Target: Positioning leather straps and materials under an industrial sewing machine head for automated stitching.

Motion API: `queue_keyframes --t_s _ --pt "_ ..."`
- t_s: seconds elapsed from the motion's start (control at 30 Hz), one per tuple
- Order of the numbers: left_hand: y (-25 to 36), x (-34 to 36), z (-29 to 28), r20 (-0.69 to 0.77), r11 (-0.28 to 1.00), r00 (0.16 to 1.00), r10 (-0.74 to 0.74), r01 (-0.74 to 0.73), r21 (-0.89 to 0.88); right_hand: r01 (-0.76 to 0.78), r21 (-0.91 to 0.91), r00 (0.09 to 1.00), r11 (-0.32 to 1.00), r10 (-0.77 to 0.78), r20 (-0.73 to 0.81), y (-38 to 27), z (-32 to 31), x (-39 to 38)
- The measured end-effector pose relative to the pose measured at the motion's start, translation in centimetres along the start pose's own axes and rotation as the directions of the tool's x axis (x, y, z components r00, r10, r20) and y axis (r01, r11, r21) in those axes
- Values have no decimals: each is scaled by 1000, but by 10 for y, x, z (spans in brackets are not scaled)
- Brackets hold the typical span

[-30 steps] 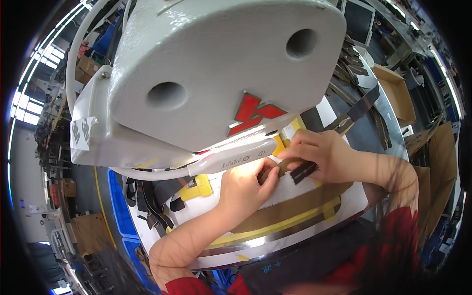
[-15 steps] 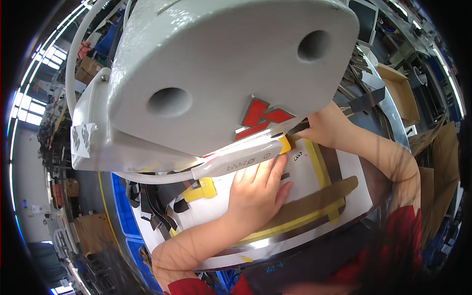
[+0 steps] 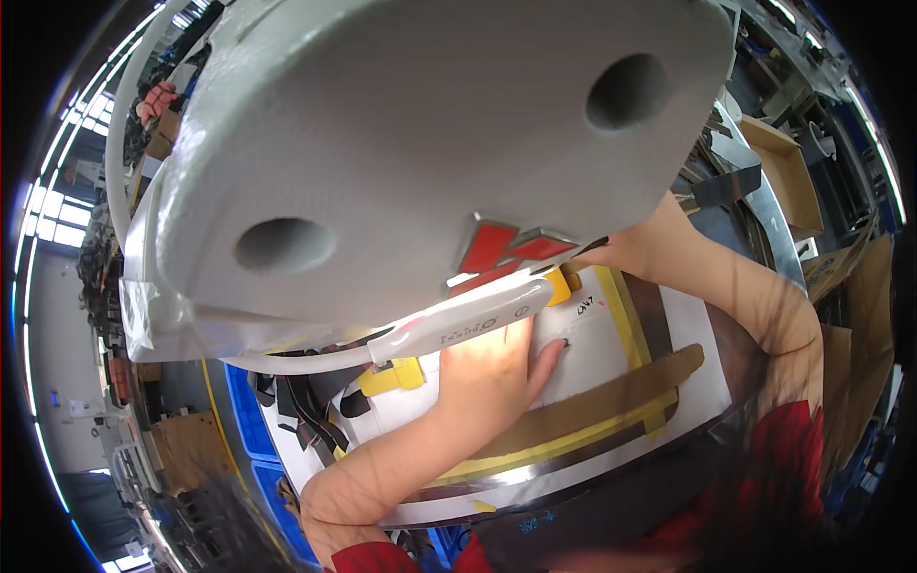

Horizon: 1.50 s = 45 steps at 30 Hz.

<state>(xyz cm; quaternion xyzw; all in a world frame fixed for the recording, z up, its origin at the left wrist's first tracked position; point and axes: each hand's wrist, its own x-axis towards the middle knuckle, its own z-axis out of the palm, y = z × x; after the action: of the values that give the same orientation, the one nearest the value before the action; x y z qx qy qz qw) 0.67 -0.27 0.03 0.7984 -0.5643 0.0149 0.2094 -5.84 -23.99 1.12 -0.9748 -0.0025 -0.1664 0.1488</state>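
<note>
A large grey-white machine head (image 3: 449,124), which looks like an industrial sewing machine, covers the upper middle of the view. Below it runs a white lamp bar (image 3: 468,320) with its light on. My left hand (image 3: 487,377) lies on a white work surface (image 3: 597,349), thumb stretched out to the side. Its fingertips go out of sight under the lamp bar. Behind the machine head's right edge, my right hand (image 3: 632,237) is mostly hidden, fingers included. An orange-yellow part (image 3: 562,286) sits at the lamp's right end, between the hands.
Yellow tape (image 3: 621,320) and a brown strip (image 3: 611,387) border the white surface. Left of my hand are a yellow piece (image 3: 392,377) and black straps (image 3: 306,411). Blue bins (image 3: 250,420) stand below left; an open cardboard box (image 3: 783,177) lies at the far right.
The machine head looms larger and reaches lower left in view. My left hand's fingers have slid farther under the lamp bar. More of my right hand is hidden behind the machine.
</note>
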Motion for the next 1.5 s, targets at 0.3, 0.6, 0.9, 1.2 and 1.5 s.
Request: queue_keyframes --t_s 0.3,0.6,0.9,1.2,1.5 --pt "-5 5 2 -63 993 995 75 -68 99 -151 442 978 884 69 195 -21 -29 6" --pt "-3 3 1 20 999 1000 9 -10 52 -218 397 900 892 26 435 -4 -29 1" --pt "-4 1 -1 6 998 998 -55 55 2 -180 302 945 936 80 316 0 -23 2" --pt "-5 2 0 32 998 998 -60 61 -16 -128 247 983 961 91 157 -1 0 4" --pt "-4 3 -2 15 998 999 -46 46 -39 -103 267 992 958 78 103 -6 10 4"
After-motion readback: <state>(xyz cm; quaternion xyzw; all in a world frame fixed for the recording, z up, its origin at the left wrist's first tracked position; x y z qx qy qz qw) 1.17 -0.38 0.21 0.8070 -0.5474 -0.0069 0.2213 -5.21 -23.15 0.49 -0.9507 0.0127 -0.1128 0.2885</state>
